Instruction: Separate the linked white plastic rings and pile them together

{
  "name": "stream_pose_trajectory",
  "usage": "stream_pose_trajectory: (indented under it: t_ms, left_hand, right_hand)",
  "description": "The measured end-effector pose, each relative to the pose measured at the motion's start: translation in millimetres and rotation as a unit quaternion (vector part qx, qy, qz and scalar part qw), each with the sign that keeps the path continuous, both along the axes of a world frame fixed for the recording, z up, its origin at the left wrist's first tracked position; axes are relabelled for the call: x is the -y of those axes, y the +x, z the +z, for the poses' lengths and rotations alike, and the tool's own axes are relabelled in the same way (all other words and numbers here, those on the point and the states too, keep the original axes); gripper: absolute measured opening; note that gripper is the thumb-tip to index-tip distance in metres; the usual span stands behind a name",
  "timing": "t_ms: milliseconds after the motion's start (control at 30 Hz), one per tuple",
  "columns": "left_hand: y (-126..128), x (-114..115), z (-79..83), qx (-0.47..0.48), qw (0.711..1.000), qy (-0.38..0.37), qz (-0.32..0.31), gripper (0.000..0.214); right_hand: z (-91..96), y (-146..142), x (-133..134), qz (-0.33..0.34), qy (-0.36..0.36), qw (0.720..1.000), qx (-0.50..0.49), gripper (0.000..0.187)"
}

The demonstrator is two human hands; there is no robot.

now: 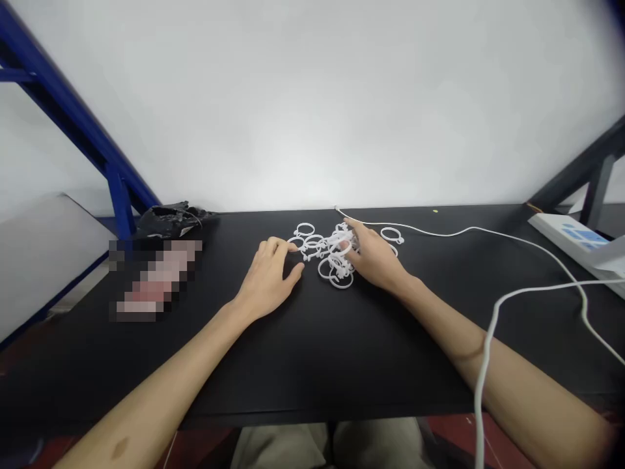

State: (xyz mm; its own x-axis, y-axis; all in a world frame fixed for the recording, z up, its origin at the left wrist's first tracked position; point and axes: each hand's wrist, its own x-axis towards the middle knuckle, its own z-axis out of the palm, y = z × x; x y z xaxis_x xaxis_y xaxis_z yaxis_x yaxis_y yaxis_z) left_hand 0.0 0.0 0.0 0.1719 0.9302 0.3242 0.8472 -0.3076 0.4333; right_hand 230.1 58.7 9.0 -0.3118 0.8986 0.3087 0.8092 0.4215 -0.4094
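Note:
A heap of several white plastic rings (326, 251) lies on the black table (312, 352) near its far edge. My left hand (270, 277) rests on the table just left of the heap, fingers curled, with the fingertips touching a ring at the heap's left side. My right hand (372, 255) lies on the right side of the heap, thumb and fingers pinched around a ring in the cluster. One single ring (392, 235) lies apart to the right of my right hand.
A white cable (493, 312) runs from the table's back across its right side and over my right forearm. A crumpled black bag (170, 218) sits at the back left beside a blue frame (73, 117). A white device (581, 244) stands at the far right.

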Motion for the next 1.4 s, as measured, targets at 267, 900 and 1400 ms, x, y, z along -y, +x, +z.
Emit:
stream_pose_trajectory:
  t_ms: [267,900,1400]
  left_hand:
    - [20.5,6.2,2.4,-0.073,0.993,0.047,-0.076,0.051]
    - [40.2,-6.0,-2.6,-0.183,0.982,-0.021,-0.037,0.08]
    - [28.7,-22.8,-5.6,-0.102,0.994,0.003,-0.045,0.061]
  right_hand:
    - [5.0,7.9,-10.3,-0.072,-0.004,0.988,-0.138,0.04]
    - [40.6,39.0,4.6,0.052,-0.177,0.979,0.087,0.082]
    - [2.6,22.0,-12.2,-0.059,0.007,0.992,0.109,0.083]
